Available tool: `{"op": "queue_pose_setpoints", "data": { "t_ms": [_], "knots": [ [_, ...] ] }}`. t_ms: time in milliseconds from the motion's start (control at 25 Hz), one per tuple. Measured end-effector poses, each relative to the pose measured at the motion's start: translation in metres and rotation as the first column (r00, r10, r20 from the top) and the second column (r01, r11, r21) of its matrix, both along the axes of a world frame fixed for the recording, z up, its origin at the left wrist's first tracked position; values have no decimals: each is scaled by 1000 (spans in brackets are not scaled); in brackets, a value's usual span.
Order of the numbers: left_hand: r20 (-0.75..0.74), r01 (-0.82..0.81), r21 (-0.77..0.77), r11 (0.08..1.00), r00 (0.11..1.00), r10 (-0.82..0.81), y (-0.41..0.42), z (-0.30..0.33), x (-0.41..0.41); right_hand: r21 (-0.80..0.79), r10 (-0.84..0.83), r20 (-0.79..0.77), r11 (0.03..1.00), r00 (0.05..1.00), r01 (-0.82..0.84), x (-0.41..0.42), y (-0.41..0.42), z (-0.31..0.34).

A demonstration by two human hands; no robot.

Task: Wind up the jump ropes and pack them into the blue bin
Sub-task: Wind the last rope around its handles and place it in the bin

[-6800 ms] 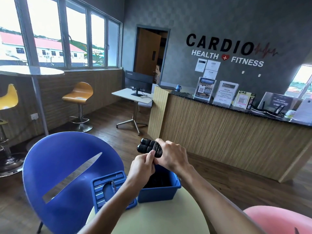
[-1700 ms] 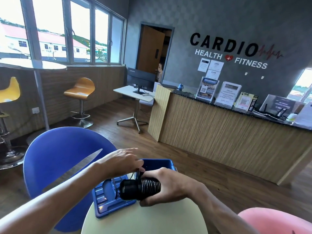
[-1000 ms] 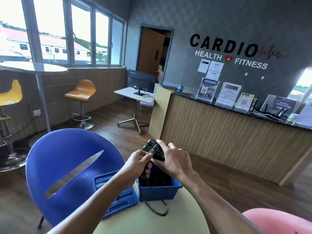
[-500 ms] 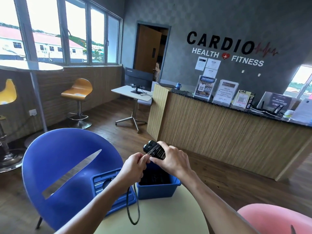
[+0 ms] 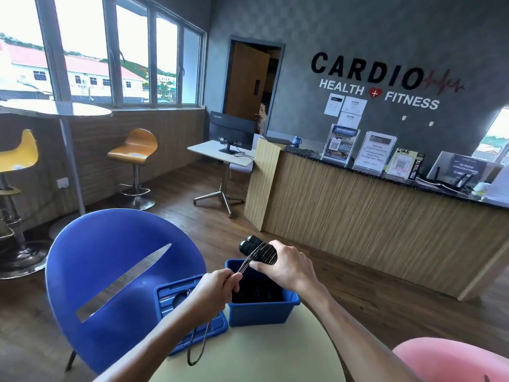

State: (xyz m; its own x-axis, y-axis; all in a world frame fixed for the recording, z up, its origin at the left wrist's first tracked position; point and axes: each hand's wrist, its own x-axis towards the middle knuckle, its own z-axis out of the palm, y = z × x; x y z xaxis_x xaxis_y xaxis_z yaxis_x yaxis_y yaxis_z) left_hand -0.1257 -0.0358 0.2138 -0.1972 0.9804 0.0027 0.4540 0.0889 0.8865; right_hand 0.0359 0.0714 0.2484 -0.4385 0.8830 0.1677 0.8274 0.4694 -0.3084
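At far left stand 2 bar stools, 1 yellow and 1 orange, with 1 tall round table between them. Nearer is 1 blue chair, and just right of it 1 blue lid lies flat on the pale table, partly hidden by the left forearm. The left hand is curled round the jump rope cord, pinching it taut toward the handles while 1 slack loop hangs below onto the lid and table edge. Beside the lid sits 1 blue bin, open-topped, with dark contents inside that are too shadowed to count. Above the bin the right hand grips 2 black jump rope handles held side by side, with several turns of cord wrapped round them. Behind are 1 desk with 1 monitor, then 1 wooden counter carrying 3 upright signs. At lower right shows 1 pink chair.
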Motion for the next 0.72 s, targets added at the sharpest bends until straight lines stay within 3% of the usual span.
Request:
{"op": "queue_pose_setpoints", "data": {
  "t_ms": [160, 280, 360, 480, 600, 720],
  "knots": [
    [31, 46, 32, 998, 998, -47, -3, -10, -6, -56, 36, -70, 998, 997, -40, 8, -2, 5],
    [-226, 62, 131, 989, 974, -31, -5, -19, -15, -62, 71, -104, 995, 992, -78, 6, -7, 11],
    [-435, 99, 157, 983, 900, -21, -4, -29, -24, -80, 98, -135, 991, 986, -109, 4, -13, 16],
    [-523, 190, 207, 960, 850, -56, -2, -27, -33, -130, 224, -177, 960, 959, -248, 3, -24, 23],
    [-655, 313, 317, 895, 755, -31, 3, -7, -44, -224, 389, -253, 867, 886, -445, 5, -37, 28],
    [-764, 468, 259, 845, 635, -117, 10, 16, -57, -297, 500, -244, 777, 831, -555, 11, -44, 31]
  ]
}}
